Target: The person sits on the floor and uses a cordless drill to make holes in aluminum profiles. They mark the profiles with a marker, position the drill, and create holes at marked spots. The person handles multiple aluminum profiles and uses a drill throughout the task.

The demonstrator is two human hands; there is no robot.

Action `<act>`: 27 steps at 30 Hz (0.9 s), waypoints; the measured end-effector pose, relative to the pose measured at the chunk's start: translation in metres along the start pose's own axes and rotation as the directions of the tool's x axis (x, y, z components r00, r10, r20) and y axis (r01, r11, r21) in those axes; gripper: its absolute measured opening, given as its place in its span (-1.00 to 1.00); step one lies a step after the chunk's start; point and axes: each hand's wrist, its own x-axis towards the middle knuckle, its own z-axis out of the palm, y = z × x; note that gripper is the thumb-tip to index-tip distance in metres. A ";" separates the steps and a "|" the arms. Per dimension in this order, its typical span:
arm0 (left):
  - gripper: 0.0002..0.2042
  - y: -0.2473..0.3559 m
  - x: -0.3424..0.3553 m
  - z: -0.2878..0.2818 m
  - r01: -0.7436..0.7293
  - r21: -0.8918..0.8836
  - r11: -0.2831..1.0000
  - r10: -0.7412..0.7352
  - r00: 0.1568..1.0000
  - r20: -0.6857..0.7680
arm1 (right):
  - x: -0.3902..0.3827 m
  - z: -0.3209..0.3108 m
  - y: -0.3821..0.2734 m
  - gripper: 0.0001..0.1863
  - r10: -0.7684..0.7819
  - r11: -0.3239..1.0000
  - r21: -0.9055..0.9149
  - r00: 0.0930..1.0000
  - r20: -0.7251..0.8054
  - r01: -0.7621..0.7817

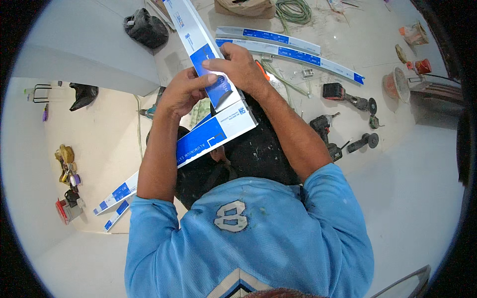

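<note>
A long metal profile (195, 35) in blue and white film slants from the far top down to my lap. My right hand (241, 67) wraps its right edge, thumb lying on the blue band. From the left, my left hand (186, 92) presses its thumb on the same band, its other fingers curled at the edge and partly hidden. The film's lower end looks dark and lifted near the profile's tip. Under that tip a second profile (201, 141) lies across my legs, running down to the left beneath my left forearm.
Two more profiles (298, 56) lie on the floor ahead. To the right are a cordless angle grinder (348, 97), a drill (323, 126), another grinder (365, 142) and a bucket (396, 84). A coiled hose (293, 11) and a black bag (145, 29) lie farther off.
</note>
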 end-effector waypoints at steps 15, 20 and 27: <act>-0.32 -0.011 0.005 0.000 -0.070 -0.155 0.986 0.085 0.992 0.094 | -0.047 -0.039 -0.026 -0.66 0.053 0.996 0.069 0.998 -0.046 -0.050; -0.40 -0.016 0.001 0.000 -0.077 -0.156 0.985 0.083 0.996 0.029 | -0.137 -0.055 -0.045 -0.62 0.050 0.993 -0.109 0.998 -0.025 -0.052; -0.49 -0.016 -0.001 0.005 -0.050 -0.174 0.984 0.055 0.998 0.029 | -0.168 -0.035 -0.040 -0.51 -0.114 0.989 -0.104 0.988 -0.101 0.103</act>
